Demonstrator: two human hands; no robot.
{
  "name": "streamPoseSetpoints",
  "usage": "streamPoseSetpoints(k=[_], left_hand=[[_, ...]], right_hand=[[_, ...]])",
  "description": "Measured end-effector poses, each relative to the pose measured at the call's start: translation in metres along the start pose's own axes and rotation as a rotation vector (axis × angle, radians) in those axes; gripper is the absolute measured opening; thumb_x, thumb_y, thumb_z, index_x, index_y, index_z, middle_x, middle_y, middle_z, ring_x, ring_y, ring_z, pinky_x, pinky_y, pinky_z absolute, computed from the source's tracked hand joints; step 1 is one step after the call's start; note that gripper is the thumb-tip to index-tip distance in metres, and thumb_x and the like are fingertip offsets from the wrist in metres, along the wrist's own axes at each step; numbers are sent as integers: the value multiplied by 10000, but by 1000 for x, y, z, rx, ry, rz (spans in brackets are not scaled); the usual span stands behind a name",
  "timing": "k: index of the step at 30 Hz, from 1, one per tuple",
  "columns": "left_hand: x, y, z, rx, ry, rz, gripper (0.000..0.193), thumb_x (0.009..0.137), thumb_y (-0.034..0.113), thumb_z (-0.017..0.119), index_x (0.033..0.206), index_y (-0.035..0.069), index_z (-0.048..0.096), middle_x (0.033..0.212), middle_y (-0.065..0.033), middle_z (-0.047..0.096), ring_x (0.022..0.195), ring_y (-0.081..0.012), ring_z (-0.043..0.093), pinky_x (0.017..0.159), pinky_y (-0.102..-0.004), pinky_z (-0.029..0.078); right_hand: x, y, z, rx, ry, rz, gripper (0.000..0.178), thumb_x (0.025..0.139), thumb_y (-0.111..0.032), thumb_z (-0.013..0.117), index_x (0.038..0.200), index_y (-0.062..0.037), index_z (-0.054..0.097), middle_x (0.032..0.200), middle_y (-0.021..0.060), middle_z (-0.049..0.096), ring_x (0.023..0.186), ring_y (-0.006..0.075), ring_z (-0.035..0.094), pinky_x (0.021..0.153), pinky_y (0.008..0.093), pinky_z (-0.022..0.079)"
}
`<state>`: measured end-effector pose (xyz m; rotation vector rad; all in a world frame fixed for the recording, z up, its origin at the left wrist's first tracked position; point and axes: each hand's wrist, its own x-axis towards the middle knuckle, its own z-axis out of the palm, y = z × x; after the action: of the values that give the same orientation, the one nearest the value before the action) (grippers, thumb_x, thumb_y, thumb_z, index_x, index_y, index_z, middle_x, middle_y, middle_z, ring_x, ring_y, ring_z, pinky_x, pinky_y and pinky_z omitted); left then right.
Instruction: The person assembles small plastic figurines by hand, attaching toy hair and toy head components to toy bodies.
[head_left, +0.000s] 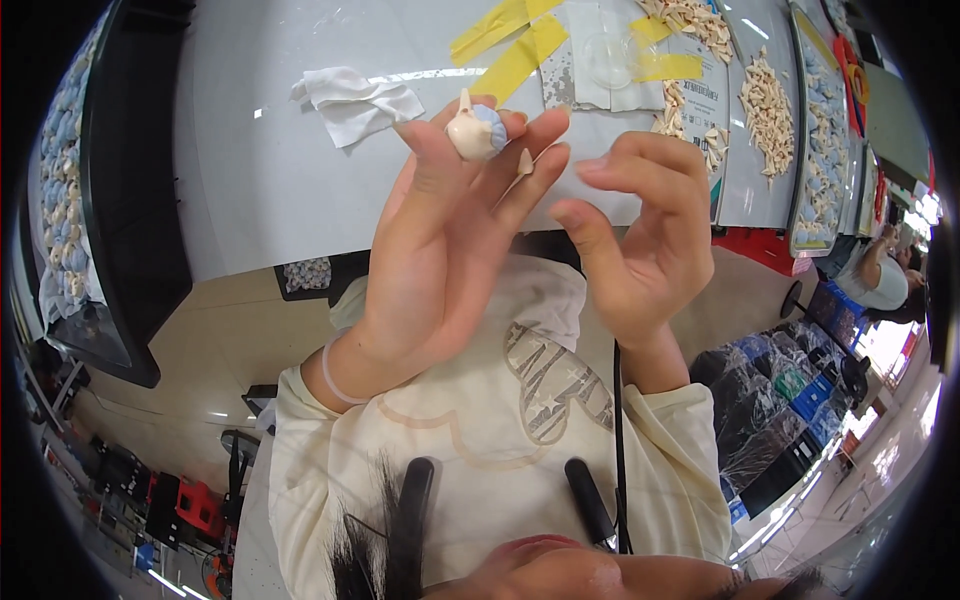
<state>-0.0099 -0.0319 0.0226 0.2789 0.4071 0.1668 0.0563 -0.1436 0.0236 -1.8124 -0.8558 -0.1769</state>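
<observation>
My left hand point(435, 220) is raised over the near edge of the table. Its thumb and forefinger grip a small cream and blue figurine piece point(470, 135) with a pointed horn sticking up. A tiny cream cone-shaped piece point(525, 162) sits between other fingers of the same hand, its tip upward. To its right, my right hand point(645, 235) hovers with thumb and forefinger curved and apart. Nothing shows between them.
On the grey-white table point(260, 190) lie a crumpled white cloth point(360, 100), yellow tape strips point(515, 50) and piles of small cream cones point(768, 115). A tray of blue and cream pieces point(825, 140) stands at the right. A black-framed rack point(130, 180) borders the left.
</observation>
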Motion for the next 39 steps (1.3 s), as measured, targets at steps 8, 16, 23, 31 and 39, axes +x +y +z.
streamPoseSetpoints(k=[8, 16, 23, 31, 39], left_hand=[[-2, 1, -7, 41, -23, 43, 426, 842, 421, 380, 1076, 66, 370, 1029, -44, 484, 1124, -221, 377, 857, -342, 350], [-2, -5, -11, 119, -96, 164, 429, 847, 395, 386, 1112, 62, 337, 1036, -64, 470, 1143, -258, 364, 893, -353, 327], [-2, -6, -12, 137, -154, 175, 460, 829, 408, 409, 1129, 72, 318, 1035, -71, 441, 1153, -276, 345, 926, -384, 298], [-3, 2, -15, 141, -233, 214, 476, 803, 440, 426, 1125, 109, 308, 1046, -71, 431, 1186, -283, 281, 922, -494, 294], [1, 6, -17, 292, -244, 217, 531, 744, 529, 394, 1105, 149, 310, 1039, -6, 372, 1204, -222, 242, 906, -546, 339]], right_hand=[[7, -2, 6, -221, -133, -33, 233, 568, -33, 660, 789, -68, 595, 745, 40, 496, 644, 186, 471, 539, 264, 384], [11, -6, 6, -221, -120, 137, 214, 556, -38, 660, 745, -69, 564, 727, 38, 502, 677, 212, 463, 610, 287, 370], [15, -6, 4, -158, -176, 132, 164, 537, -7, 642, 673, -54, 563, 712, 38, 495, 695, 202, 453, 583, 289, 367], [21, -5, -7, -134, -210, 113, 141, 544, 11, 619, 655, -48, 557, 717, 51, 519, 684, 208, 465, 593, 281, 371], [36, -5, -13, -90, -404, 167, 220, 569, -40, 665, 769, -11, 578, 754, 61, 531, 717, 174, 490, 665, 246, 369]])
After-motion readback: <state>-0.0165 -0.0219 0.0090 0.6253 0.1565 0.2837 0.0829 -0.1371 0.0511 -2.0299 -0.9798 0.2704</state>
